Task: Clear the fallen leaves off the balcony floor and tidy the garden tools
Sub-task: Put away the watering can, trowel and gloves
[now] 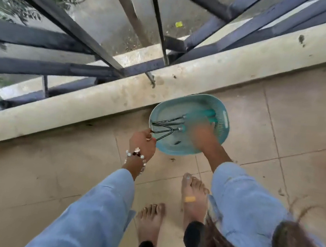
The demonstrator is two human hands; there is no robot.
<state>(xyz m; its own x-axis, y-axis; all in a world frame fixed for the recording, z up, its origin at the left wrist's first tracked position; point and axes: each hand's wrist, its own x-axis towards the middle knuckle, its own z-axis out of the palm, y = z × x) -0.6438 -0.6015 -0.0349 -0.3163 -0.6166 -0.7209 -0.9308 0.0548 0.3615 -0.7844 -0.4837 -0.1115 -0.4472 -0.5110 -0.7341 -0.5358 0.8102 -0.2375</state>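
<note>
Here, garden tools lying in the teal basket by the balcony kerb, handles right; left hand pinching the prongs; right hand blurred, grip unclear

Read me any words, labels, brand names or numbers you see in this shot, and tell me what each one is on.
None can be read: no words, numbers or brand marks show anywhere.
The teal basket: no label visible.
The garden tools in it: no markings visible, and their teal handles are motion-blurred.
The yellow scrap on the ground beyond the railing: too small to tell whether it bears print.
</note>
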